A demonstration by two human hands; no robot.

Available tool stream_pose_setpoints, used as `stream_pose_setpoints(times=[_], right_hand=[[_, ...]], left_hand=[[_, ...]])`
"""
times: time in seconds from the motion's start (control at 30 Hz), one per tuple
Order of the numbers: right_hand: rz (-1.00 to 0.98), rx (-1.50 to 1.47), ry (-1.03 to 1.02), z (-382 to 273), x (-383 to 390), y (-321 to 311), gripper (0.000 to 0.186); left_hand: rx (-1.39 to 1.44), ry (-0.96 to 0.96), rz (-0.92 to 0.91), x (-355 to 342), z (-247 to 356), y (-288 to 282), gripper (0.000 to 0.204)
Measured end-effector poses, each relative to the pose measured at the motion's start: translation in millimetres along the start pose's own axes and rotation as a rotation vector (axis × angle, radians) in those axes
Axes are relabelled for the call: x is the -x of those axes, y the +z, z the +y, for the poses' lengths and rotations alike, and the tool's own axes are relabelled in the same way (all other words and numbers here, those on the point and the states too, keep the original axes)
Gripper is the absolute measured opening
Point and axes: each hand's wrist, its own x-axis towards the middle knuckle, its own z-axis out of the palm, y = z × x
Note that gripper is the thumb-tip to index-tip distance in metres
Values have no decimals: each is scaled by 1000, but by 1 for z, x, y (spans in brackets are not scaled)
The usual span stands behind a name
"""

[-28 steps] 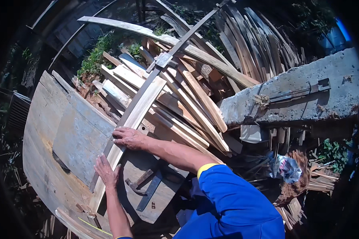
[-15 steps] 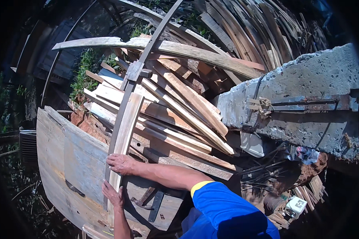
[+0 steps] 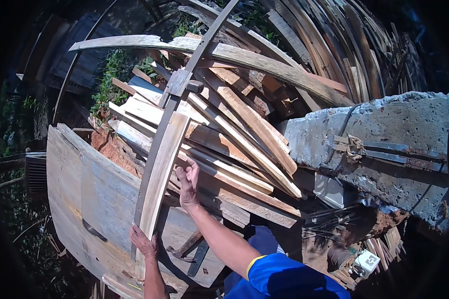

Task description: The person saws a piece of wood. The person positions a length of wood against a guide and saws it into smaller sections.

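Note:
My left hand grips the lower part of a pale wooden board, which lies along a long dark straight bar with a sliding block near its upper part. My right hand is raised beside the board's right edge, fingers apart and loosely bent, with no object visible in them. Below it, a claw hammer and a dark flat metal bar lie on a weathered plywood surface.
Cut planks are piled beyond the board, with long weathered boards crossing above. Upright slats lean at the back right. A rough concrete beam juts in from the right, with a white container under it.
My right hand has left its grip on the board, moved up and right along it and turned, fingers now raised. My left hand remains on the board's lower part. The view has shifted.

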Motion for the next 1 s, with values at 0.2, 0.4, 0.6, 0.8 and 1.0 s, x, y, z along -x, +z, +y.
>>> stream_pose_setpoints(times=[0.2, 0.4, 0.6, 0.8, 1.0], right_hand=[[-506, -379, 551, 49, -35, 29, 99], [-598, -276, 554, 41, -40, 36, 95], [-762, -284, 473, 41, -47, 46, 86], [-768, -339, 499, 55, -61, 34, 81], [-848, -316, 438, 68, -74, 27, 83]], left_hand=[[74, 3, 29, -9, 16, -18, 111], [50, -102, 4, -17, 27, -36, 112], [-6, -153, 39, -20, 38, -46, 115], [-27, -190, 100, -13, 39, -35, 111], [-61, -145, 189, -11, 39, -24, 108]])
